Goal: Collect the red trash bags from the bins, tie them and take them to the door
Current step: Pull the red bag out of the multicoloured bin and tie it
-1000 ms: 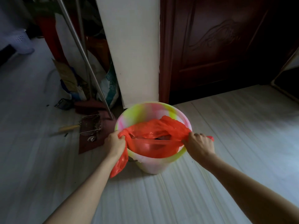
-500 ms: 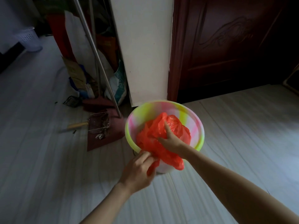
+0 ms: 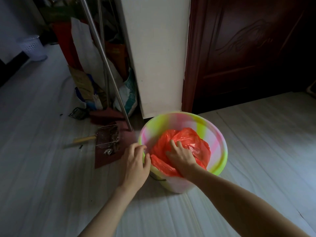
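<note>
crinkled glossy red plastic trash bag (image 3: 191, 142) lies bunched inside round pink-and-yellow plastic bin (image 3: 220, 151) on pale plank floor (image 3: 256, 151); right hand (image 3: 181, 156) presses it, fingers spread; left hand (image 3: 135, 163) fingers curl on bin rim, touching the bag's edge

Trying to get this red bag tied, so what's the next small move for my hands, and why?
Probably gather the bag's loose edge into both hands. The red bag sits bunched and untied inside the bin; the right hand lies on top of it, while the left hand is at the rim by the edge.
</note>
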`<state>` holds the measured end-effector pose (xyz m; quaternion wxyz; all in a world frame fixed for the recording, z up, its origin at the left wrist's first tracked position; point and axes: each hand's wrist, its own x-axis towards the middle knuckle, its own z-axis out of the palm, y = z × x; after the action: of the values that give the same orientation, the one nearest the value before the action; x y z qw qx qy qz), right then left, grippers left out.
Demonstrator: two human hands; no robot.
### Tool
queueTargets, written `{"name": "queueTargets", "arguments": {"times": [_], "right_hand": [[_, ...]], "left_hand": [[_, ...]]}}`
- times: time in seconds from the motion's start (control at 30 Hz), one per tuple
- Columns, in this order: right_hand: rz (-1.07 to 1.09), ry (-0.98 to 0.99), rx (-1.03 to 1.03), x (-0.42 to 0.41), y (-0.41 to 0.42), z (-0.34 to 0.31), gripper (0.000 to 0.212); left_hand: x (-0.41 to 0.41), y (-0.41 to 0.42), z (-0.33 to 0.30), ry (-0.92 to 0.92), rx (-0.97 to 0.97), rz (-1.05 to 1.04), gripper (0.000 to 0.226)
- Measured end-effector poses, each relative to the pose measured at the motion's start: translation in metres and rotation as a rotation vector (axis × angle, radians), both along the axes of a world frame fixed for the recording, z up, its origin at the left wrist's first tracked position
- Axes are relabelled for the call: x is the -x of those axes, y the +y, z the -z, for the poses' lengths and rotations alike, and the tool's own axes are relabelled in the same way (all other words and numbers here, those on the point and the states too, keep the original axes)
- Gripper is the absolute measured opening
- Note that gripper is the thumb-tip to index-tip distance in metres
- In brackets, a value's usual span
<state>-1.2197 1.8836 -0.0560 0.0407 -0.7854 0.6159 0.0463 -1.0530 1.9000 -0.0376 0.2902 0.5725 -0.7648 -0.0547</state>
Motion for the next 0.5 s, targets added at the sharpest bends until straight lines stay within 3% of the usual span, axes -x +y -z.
{"name": "queueTargets", "arguments": {"times": [0.1,0.17,0.3,0.43,0.5], "right_hand": [[-0.214,0.126,0.106,0.014,-0.006,0.006,0.038],[-0.283,0.183,0.071,0.02,-0.01,0.011,0.041],[-0.313,0.113,0.12,0.024,-0.016,0.011,0.041],[-0.358,0.137,0.162,0.028,-0.023,0.012,0.046],[-0.443,0.136,0.227,0.03,-0.024,0.008,0.031]], "left_hand": [[0.015,-0.015,0.009,0.013,-0.156,-0.108,0.033],[0.021,-0.022,0.015,-0.029,-0.204,-0.151,0.042],[0.029,-0.038,0.03,-0.011,-0.311,-0.22,0.057],[0.031,-0.038,0.039,0.103,-0.391,-0.312,0.055],[0.031,-0.035,0.041,0.123,-0.364,-0.298,0.054]]}}
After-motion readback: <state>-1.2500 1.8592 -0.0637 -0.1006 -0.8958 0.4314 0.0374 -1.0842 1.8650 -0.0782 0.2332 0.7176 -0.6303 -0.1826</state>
